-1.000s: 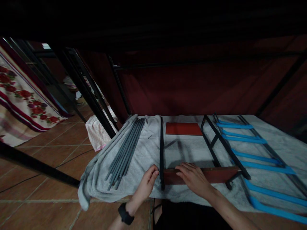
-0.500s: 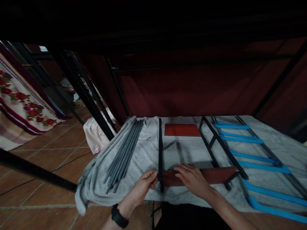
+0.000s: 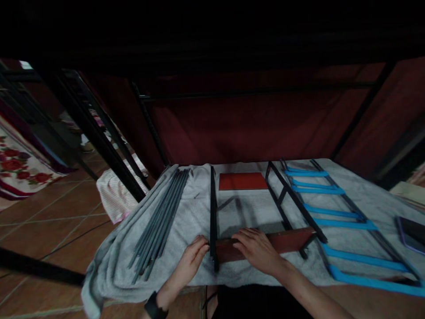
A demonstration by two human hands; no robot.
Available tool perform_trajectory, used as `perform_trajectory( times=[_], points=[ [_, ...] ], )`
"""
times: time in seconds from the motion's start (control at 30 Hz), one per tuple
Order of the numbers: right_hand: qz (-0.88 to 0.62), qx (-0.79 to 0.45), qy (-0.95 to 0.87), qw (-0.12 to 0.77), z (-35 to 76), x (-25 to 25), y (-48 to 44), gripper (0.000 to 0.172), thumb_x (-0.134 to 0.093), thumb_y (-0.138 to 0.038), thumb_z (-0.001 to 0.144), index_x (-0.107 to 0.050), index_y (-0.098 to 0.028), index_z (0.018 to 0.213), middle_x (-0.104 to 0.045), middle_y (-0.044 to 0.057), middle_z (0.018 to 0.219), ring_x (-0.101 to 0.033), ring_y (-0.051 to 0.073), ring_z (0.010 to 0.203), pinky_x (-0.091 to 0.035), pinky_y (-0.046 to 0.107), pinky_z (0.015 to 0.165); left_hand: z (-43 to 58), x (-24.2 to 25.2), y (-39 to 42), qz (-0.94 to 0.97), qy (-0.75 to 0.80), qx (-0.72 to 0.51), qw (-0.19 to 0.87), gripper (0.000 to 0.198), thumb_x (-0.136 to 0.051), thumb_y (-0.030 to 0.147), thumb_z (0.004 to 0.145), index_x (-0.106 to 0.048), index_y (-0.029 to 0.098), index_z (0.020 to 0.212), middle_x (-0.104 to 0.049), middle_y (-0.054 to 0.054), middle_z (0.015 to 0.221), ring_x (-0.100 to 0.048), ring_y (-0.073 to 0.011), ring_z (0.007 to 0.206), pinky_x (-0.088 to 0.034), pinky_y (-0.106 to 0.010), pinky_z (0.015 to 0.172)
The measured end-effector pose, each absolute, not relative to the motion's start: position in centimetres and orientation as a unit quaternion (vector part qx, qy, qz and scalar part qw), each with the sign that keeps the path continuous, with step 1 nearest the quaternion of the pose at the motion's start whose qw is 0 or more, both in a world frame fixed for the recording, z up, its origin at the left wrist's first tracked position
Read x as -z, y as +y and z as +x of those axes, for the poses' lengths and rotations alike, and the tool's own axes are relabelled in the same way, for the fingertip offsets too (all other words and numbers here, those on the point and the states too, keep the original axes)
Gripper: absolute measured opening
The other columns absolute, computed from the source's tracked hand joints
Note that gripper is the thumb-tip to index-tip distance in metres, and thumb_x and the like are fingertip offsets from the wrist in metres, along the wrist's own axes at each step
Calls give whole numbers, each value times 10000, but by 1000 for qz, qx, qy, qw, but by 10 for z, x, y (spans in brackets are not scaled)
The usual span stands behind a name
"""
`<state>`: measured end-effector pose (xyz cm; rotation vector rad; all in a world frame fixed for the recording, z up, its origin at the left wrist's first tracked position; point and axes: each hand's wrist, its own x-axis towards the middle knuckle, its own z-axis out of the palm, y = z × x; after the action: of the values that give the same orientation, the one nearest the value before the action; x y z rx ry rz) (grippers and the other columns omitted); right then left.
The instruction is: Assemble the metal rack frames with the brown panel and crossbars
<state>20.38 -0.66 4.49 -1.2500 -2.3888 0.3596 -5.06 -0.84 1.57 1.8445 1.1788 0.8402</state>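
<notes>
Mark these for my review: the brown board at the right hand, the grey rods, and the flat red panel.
Brown board (image 3: pixel 290 240): head view, front face, right portion.
Grey rods (image 3: pixel 161 223): head view, middle of the bundle.
Red panel (image 3: pixel 243 181): head view, centre of its upper face.

It is quite dim here. The top is so black that I can't see what is up there. The gray blanket (image 3: pixel 195 217) is the brightest big part, and its light is soft and grayish. A faint dark shadow lies on it just past the right hand (image 3: pixel 257 250), so the light seems to come from the near side. The dark red wall (image 3: pixel 252 128) has pale patches and dim streaks. A tiny shine sits on the black metal post (image 3: pixel 149 117) at the back. The middle looks fairly clear. Near the sides, things look stretched and leaning. The flowered cloth (image 3: pixel 20 168) and the phone (image 3: pixel 411 235) look soft and fuzzy.
</notes>
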Motion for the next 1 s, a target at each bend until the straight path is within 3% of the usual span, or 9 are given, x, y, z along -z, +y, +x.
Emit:
perform_trajectory(
  times=[0.13, 0.23, 0.33, 0.43, 0.6, 0.83, 1.0],
  points=[
    [-449, -114, -858, 220, 204, -51, -13, 228, -498, -269, 935, -607, -255, 1135, -677, 19, 1064, -605, 195, 999, -457, 364, 916, -58, -29, -9, 738, 492, -308, 345, 277, -443, 431, 928, -583, 193, 900, -603, -44, 868, -576, -194, 860, -471, -302, 807],
    [-450, -92, -850, 260, 212, -54, -28, 308, -518, -265, 927, -564, -265, 1231, -640, 27, 1195, -576, 197, 1089, -426, 390, 1003, -58, -45, -10, 742, 510, -341, 269, 311, -469, 426, 912, -568, 214, 1117, -612, -83, 1089, -571, -236, 1058, -462, -375, 941],
    [-468, -69, -824, 311, 235, -52, -46, 334, -473, -231, 942, -553, -282, 1262, -611, 34, 1263, -567, 196, 1126, -420, 403, 1027, -40, -62, -13, 764, 503, -359, 185, 332, -500, 395, 903, -543, 243, 1195, -553, -86, 1256, -505, -252, 1207, -409, -426, 1042],
    [-521, -51, -755, 395, 281, -43, -58, 325, -462, -238, 943, -577, -287, 1243, -599, 54, 1269, -546, 206, 1169, -444, 396, 1004, 3, -75, -18, 800, 477, -341, 131, 341, -488, 338, 917, -519, 271, 1250, -531, -70, 1304, -485, -236, 1241, -407, -420, 1058],
    [-632, -33, -545, 551, 378, -23, -55, 304, -479, -389, 924, -644, -256, 1142, -593, 81, 1256, -520, 243, 1205, -398, 455, 1052, 111, -82, -19, 859, 423, -252, 140, 412, -455, 275, 928, -463, 243, 1338, -495, -75, 1369, -482, -233, 1241, -412, -405, 1055],
    [-623, -269, -514, 524, 423, 0, -36, 496, -573, -520, 833, -638, -204, 1210, -671, 95, 1179, -583, 273, 1144, -448, 441, 1012, 229, -66, 5, 909, 361, -128, 166, 457, -436, 213, 913, -426, 184, 1370, -560, -104, 1292, -533, -239, 1167, -411, -386, 1020],
    [-615, -285, -543, 496, 430, 6, -29, 532, -585, -481, 831, -608, -169, 1262, -721, 78, 995, -616, 272, 1089, -466, 425, 993, 247, -59, 16, 921, 332, -111, 173, 423, -302, 148, 943, -492, 244, 1308, -638, -50, 1161, -592, -196, 1050, -463, -336, 915]
  ],
)
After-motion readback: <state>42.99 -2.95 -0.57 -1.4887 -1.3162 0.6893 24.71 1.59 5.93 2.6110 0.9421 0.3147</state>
